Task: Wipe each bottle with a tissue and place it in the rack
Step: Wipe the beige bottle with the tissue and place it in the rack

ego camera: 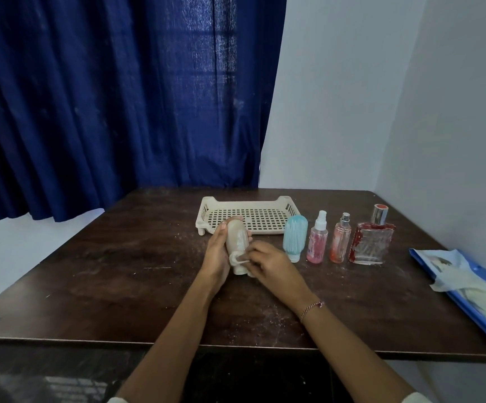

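My left hand [217, 251] grips a beige squeeze bottle [236, 239], cap end toward me, just above the dark table. My right hand [270, 264] pinches a small piece of tissue [243, 258] against the bottle's lower part near the cap. Behind the bottle lies a cream perforated rack [206, 212] with nothing in it. To the right stand a light blue squeeze bottle [295, 237], a pink spray bottle [317, 238], a slim pink perfume bottle [340, 239] and a square red-trimmed perfume bottle [372, 237].
A blue tissue pack [480, 309] with loose white tissues [457, 279] lies at the table's right edge. A dark blue curtain [113, 106] hangs behind the table; a white wall [381, 97] is at the right. The dark wooden table [119, 271] shows dusty streaks.
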Demonstrator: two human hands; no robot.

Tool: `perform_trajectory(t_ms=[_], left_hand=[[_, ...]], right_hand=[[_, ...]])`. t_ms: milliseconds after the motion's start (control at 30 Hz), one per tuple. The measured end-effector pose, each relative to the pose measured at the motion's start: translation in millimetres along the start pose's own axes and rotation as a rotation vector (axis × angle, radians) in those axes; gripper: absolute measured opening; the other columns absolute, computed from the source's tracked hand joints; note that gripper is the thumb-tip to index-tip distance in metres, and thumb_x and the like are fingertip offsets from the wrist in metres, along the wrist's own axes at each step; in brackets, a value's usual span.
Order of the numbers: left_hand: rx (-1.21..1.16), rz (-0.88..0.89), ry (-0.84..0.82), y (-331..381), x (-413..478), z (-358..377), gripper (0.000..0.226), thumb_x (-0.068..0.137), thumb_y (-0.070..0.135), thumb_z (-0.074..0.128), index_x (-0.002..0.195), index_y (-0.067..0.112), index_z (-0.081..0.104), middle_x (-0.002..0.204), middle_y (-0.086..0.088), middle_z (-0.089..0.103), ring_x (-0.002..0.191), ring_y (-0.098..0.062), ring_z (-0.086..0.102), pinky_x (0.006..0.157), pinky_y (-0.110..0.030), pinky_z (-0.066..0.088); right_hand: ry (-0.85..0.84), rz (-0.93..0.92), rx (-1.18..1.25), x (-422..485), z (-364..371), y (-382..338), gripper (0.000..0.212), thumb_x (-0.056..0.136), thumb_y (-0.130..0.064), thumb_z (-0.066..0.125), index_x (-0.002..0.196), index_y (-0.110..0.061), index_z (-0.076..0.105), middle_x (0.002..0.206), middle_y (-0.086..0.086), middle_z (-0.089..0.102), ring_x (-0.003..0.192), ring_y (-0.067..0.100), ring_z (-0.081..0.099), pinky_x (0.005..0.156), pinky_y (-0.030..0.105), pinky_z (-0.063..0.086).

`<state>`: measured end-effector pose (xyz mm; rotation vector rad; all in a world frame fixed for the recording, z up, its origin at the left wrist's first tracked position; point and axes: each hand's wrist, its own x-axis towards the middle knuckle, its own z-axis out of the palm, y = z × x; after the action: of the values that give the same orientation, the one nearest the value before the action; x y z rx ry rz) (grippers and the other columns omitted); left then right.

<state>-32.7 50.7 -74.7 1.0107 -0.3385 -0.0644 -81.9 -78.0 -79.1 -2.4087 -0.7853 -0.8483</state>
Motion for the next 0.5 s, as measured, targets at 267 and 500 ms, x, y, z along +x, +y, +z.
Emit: perform_trajectory(t_ms=[267,500], left_hand=[[0.073,0.015,-0.030,-1.6,-0.6,-0.9,0.034,0.102,0.027,0.029,0.111,0.010,0.057,0.091,-0.017,0.060,0.083,-0.022,0.060,0.075,-0.030,0.055],[0.084,0.040,-0.103,-2.0,-2.5,0.8,0.034,0.102,0.017,0.026,0.117,0.005,0.053,0.108,-0.012,0.060,0.096,-0.017,0.060,0.084,-0.027,0.052]], right_hand=[[-0.053,-0.111,-0.088,1.2,5.1,-9.4,0.024,0.087,-0.021,0.049,0.087,-0.004,0.066,0.087,0.006,0.056,0.080,0.018,0.054,0.068,0.031,0.050],[0.173,-0.007,-0.099,4.8,-2.4,-4.2,0.016,0.085,-0.014,0.057,0.089,0.000,0.065,0.093,0.007,0.056,0.088,0.016,0.052,0.083,0.024,0.045]])
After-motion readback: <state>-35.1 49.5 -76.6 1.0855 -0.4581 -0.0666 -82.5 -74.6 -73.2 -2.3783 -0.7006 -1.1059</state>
